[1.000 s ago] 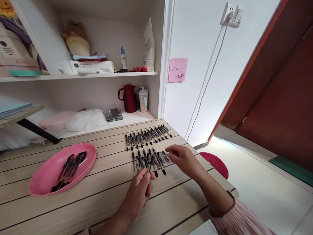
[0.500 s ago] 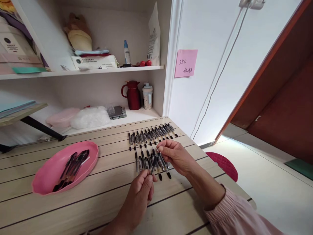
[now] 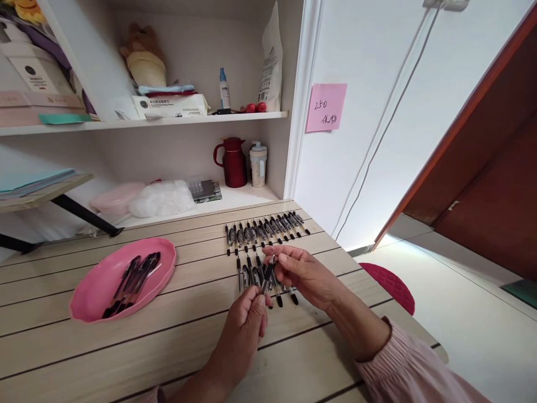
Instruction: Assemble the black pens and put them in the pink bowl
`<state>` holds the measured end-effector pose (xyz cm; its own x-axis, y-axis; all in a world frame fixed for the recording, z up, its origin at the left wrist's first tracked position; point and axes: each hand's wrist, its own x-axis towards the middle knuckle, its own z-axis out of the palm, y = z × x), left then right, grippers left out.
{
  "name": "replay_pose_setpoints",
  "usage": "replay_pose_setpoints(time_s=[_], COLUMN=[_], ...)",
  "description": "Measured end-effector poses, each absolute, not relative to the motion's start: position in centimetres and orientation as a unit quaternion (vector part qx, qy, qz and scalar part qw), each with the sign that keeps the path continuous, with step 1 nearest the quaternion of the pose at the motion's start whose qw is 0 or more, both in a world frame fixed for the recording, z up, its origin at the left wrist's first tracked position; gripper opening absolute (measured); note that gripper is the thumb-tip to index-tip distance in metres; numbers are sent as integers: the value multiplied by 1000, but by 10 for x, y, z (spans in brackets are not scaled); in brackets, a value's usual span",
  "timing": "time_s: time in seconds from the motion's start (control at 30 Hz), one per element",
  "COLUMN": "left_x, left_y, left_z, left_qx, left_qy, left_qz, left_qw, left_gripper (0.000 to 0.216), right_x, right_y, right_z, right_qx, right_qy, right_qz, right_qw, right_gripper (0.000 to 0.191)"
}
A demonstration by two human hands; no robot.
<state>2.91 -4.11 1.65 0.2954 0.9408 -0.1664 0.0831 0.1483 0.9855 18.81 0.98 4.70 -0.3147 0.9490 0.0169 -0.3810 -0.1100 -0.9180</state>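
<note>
Lower shelf [image 3: 251, 193]: dark red jug [image 3: 235, 165] beside pale lidded cup [image 3: 257, 167]. Wall [image 3: 356, 45]: pink note [image 3: 326, 108], handwritten. Upper shelf [image 3: 235, 117]: blue-topped bottle [image 3: 225, 92].

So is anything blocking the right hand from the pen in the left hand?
Nothing visible. The right hand is at the tip of the pen that the left hand holds; lined-up pens lie on the table.

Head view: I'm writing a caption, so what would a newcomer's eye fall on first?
Probably the pink dish, bright on the table at left, with pens in it. Two rows of pens lie to its right, where the left hand holds another pen. Higher up, a pink note stands out on the wall.
</note>
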Motion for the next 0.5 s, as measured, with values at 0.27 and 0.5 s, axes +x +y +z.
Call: replay_pose_setpoints(time_s=[0.27,0.5], left_x=[31,31], left_y=[-44,-43], left_z=[18,19], left_qx=[551,563], left_qy=[459,455], left_qz=[364,365], left_qw=[595,586], left_gripper=[29,28], right_x=[186,188], right_y=[11,13], right_z=[40,39], right_qx=[-327,-302], right_qy=[-448,-442], right_qz=[651,667], right_qw=[519,518], right_gripper=[18,20])
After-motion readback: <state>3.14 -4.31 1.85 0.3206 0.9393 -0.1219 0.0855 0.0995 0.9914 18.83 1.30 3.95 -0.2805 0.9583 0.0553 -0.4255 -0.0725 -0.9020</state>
